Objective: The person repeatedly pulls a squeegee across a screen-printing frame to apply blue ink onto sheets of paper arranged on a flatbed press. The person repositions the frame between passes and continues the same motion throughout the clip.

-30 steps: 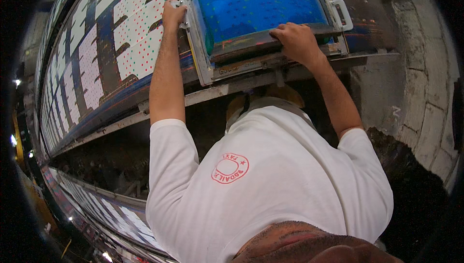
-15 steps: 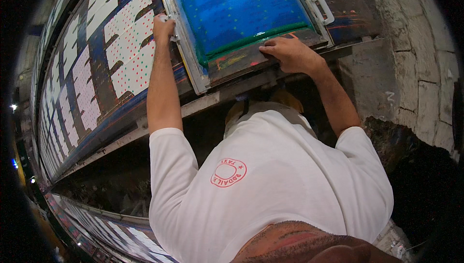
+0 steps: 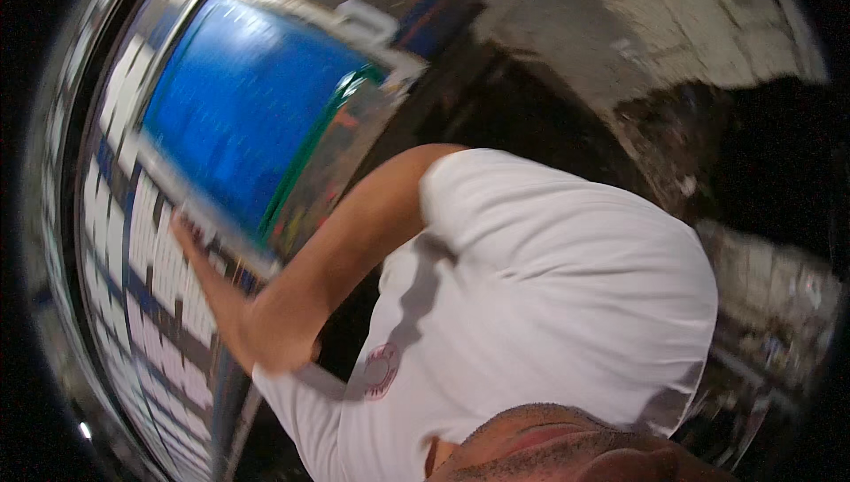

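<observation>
A screen-printing frame [image 3: 310, 11] with a blue mesh [image 3: 252, 97] lies on the long table at the upper left. Wet green ink [image 3: 305, 150] runs in a band along the mesh's near edge. At the frame's left side my left hand [image 3: 186, 225] is closed about the side handle, though motion blurs its fingers. My right arm crosses in front of me. My right hand [image 3: 282, 336] is beside my left forearm, smeared, its fingers not clear. A second white handle [image 3: 367, 22] sticks out from the frame's far side, with no hand on it.
Pale cut pieces [image 3: 168, 269] lie in rows along the table to the left. A concrete ledge [image 3: 567, 48] and a stone-block floor [image 3: 682, 13] are at the upper right. Dark pits open beside the table and at the right.
My view has turned, so the frame appears tilted and farther left. My right hand has left the frame's near edge and swung across to my left forearm. My left hand stays at the handle.
</observation>
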`<state>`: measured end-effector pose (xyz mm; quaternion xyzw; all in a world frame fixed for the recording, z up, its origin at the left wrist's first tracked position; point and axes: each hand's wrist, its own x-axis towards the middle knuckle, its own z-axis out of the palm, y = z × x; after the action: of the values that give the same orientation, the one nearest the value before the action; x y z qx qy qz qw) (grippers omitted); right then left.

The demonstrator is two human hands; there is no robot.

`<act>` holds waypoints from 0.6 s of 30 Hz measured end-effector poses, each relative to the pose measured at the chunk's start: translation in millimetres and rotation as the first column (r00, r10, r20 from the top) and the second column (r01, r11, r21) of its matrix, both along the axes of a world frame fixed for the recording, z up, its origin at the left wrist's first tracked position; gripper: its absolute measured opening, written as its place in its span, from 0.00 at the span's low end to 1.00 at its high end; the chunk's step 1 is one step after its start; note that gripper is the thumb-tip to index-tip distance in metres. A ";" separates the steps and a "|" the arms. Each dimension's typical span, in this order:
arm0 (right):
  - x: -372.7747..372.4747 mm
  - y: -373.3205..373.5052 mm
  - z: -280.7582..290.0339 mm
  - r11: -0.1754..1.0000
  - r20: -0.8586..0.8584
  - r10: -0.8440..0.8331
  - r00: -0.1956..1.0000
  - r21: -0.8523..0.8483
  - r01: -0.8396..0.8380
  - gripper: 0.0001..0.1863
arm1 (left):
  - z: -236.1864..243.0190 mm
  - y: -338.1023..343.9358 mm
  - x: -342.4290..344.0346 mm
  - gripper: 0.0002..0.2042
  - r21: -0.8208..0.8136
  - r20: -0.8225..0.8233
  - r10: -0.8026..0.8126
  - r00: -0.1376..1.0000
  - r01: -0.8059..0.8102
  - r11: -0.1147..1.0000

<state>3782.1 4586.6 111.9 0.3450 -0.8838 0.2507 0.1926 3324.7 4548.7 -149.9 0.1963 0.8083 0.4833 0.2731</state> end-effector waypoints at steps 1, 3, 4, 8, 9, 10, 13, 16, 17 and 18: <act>2.5 5.0 14.6 0.998 0.092 -0.002 0.996 0.057 -0.003 0.12 | 3.8 4.0 2.6 0.21 0.007 0.023 0.017 1.000 -0.017 1.000; 15.0 24.1 38.3 0.996 0.170 -0.036 0.985 0.084 0.022 0.11 | 11.7 5.3 9.4 0.21 -0.011 0.049 0.067 0.997 -0.066 0.998; 19.5 36.8 46.8 0.996 0.177 -0.050 0.983 0.079 0.037 0.11 | 14.7 6.6 12.2 0.21 -0.022 0.056 0.092 0.994 -0.091 0.996; 35.7 66.3 61.7 0.998 0.148 -0.023 0.989 0.059 0.014 0.09 | 29.5 -18.8 13.8 0.20 -0.076 0.043 0.199 0.979 -0.195 0.978; 36.0 78.7 65.1 0.998 0.150 -0.023 0.988 0.058 0.015 0.09 | 30.3 -20.1 15.0 0.20 -0.079 0.048 0.203 0.978 -0.199 0.977; 41.1 83.0 73.2 0.998 0.136 -0.012 0.991 0.059 0.004 0.09 | 37.1 -26.5 17.9 0.20 -0.084 0.047 0.222 0.974 -0.217 0.973; 54.6 111.2 86.1 0.999 0.124 0.010 0.992 0.051 -0.016 0.08 | 46.7 -29.9 26.8 0.21 -0.094 0.056 0.249 0.967 -0.243 0.965; 69.3 136.1 97.1 0.998 0.132 0.017 0.991 0.065 -0.026 0.07 | 56.0 -31.7 37.7 0.21 -0.089 0.078 0.265 0.961 -0.257 0.962; 76.0 142.5 93.8 0.998 0.144 -0.006 0.990 0.065 -0.004 0.07 | 59.0 -33.2 41.4 0.21 -0.094 0.083 0.266 0.960 -0.259 0.961; 78.3 148.7 91.4 0.997 0.163 -0.022 0.986 0.074 0.010 0.06 | 60.7 -32.9 44.1 0.21 -0.094 0.088 0.268 0.959 -0.260 0.961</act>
<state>3860.3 4735.2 203.3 0.3230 -0.9079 0.2441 0.1088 3368.8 4515.8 -89.2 0.0508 0.8318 0.4910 0.2539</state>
